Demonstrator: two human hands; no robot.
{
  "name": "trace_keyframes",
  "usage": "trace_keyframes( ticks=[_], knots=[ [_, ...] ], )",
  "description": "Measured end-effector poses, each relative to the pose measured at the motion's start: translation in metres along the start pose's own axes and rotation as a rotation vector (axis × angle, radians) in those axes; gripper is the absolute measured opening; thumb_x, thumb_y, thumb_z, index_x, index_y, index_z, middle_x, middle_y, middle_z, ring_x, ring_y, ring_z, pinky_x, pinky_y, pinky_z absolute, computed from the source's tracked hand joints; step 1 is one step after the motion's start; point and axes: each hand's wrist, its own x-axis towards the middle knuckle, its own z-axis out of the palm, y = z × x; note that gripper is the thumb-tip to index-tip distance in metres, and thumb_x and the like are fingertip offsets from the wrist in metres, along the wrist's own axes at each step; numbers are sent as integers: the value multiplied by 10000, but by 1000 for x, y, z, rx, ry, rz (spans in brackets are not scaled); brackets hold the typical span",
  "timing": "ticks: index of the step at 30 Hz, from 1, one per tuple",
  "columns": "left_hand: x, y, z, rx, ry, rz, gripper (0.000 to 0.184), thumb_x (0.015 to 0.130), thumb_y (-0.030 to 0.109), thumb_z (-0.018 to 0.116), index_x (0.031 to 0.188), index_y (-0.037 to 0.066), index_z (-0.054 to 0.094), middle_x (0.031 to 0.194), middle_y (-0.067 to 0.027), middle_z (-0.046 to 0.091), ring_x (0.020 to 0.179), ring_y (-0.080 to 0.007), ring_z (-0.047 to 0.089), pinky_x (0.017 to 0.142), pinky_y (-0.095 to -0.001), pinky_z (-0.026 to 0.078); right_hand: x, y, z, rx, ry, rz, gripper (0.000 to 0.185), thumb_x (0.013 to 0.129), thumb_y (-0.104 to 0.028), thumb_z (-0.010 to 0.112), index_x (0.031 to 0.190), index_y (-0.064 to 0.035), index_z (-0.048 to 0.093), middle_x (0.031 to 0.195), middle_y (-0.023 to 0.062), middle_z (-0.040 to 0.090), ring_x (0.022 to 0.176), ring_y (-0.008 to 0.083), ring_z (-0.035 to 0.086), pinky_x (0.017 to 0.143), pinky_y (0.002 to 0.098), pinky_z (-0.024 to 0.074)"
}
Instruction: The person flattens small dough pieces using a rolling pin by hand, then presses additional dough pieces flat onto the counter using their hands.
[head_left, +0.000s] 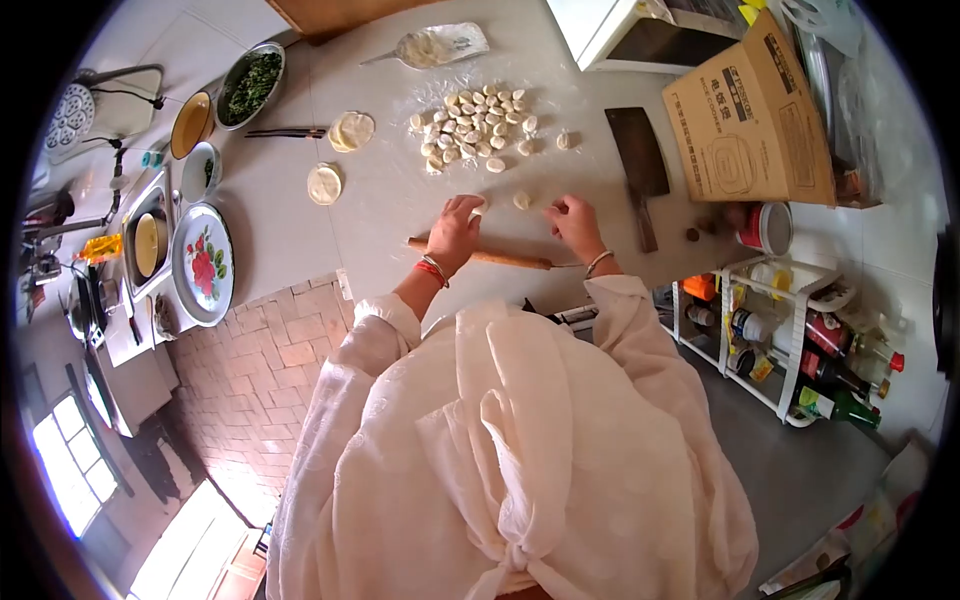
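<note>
My left hand (455, 235), a red band at its wrist, has its fingers curled round a pale dough piece (481, 207) at its right edge. Another small dough piece (521, 200) lies on the floured counter between my hands. To the right of that piece is my right hand (578, 226), its fingers pinched together; what they hold, if anything, is too small to name. A wooden rolling pin (500, 259) lies crosswise below, close to both hands. Beyond them, many dough pieces (470, 128) are clustered on the counter.
Round wrappers (325, 184) and a floral tray (203, 265) are at left, near a bowl of chopped greens (250, 88). A flour scoop (440, 46) lies at the back. On the right are a cleaver (638, 150), a cardboard box (745, 120) and a bottle rack (785, 345).
</note>
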Motion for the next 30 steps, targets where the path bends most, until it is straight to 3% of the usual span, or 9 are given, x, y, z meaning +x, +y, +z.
trace_keyframes(
  ticks=[1,4,7,10,13,16,17,21,30],
  knots=[
    [1,0,1,13,0,-6,287,818,1,608,1100,57,606,1135,-121,620,1082,-344,569,912,-428,493,-8,-12,-9,107,-107,204,117,859,-111,666,902,-4,650,756,118,659,724,224,661,637,331,514],
    [8,7,3,34,-1,-17,267,816,-3,609,1077,54,612,1122,-119,624,1079,-339,570,903,-430,495,-11,-12,-15,-44,-73,104,165,893,-161,641,889,3,659,684,115,659,673,253,662,634,367,517],
    [17,10,5,15,-10,-12,265,813,-15,606,1069,55,619,1131,-124,625,1082,-345,570,913,-429,490,-10,4,-14,-439,224,-204,214,901,-205,641,817,-8,642,779,112,644,749,315,641,674,433,505],
    [19,3,6,67,50,-7,274,813,-22,599,1077,51,620,1149,-130,626,1090,-349,569,939,-433,476,3,12,-27,-732,386,-328,204,914,-226,625,942,-25,641,984,145,631,951,323,611,783,442,488],
    [15,-4,3,40,68,-17,289,807,-35,592,1083,42,623,1166,-131,625,1101,-344,567,958,-434,462,23,5,-30,-473,473,-431,288,923,-245,604,1111,-28,581,1243,187,536,1180,357,496,948,470,427],
    [8,-3,-5,10,66,-42,295,801,-50,580,1081,34,628,1167,-132,626,1102,-338,567,958,-428,462,43,-11,0,-537,558,-486,428,920,-259,608,1256,-22,490,1368,191,453,1300,370,406,1067,531,335],
    [6,-2,-7,9,71,-47,297,802,-57,570,1077,34,633,1167,-132,626,1104,-337,568,960,-424,461,48,-8,11,-652,477,-405,559,922,-303,603,1366,-16,423,1478,187,363,1404,351,301,1142,572,215],
    [7,-1,-14,3,76,-92,276,814,-52,566,1067,35,632,1163,-130,624,1111,-340,565,970,-429,455,55,-2,22,-794,394,-369,733,922,-433,572,1469,-11,327,1565,158,280,1465,308,232,1165,593,139],
    [23,-5,-10,69,78,127,329,737,-49,646,1043,71,643,1116,-114,633,1132,-331,574,952,-445,470,54,-12,20,-781,407,-357,690,943,-393,555,1477,-26,317,1559,174,286,1457,320,242,1169,560,155]
  ],
)
